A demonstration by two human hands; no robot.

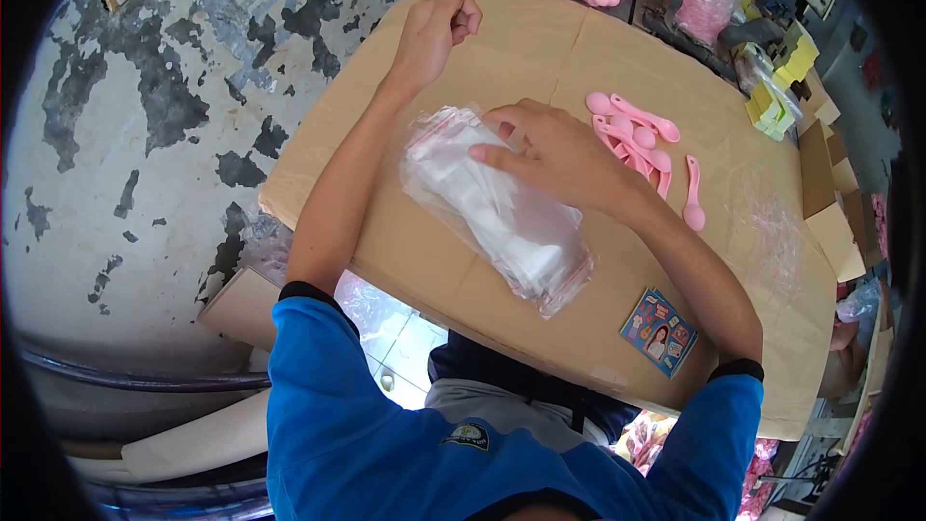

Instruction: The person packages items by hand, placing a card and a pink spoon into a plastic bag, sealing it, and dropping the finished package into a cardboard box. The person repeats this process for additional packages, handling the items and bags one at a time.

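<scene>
A stack of clear plastic bags point(502, 207) lies slanted across the middle of the brown-covered table. Over its upper end is my right hand point(555, 150), thumb and fingers apart, fingertips close to or touching the top bags. My left hand point(432, 34) is raised near the table's far left edge, beyond the stack. One digit points up while the other fingers curl in; whether anything thin is between them cannot be made out. Just right of my right hand is a pile of pink plastic spoons point(637, 140). A single pink spoon point(693, 195) lies apart from it.
Blue printed cards point(659, 333) lie by my right forearm. Crumpled clear film point(772, 241) rests at the table's right side. Yellow boxes point(772, 108), cardboard cartons point(830, 183) and bagged pink items point(709, 0) crowd the far right. A peeling wall point(193, 87) stands left.
</scene>
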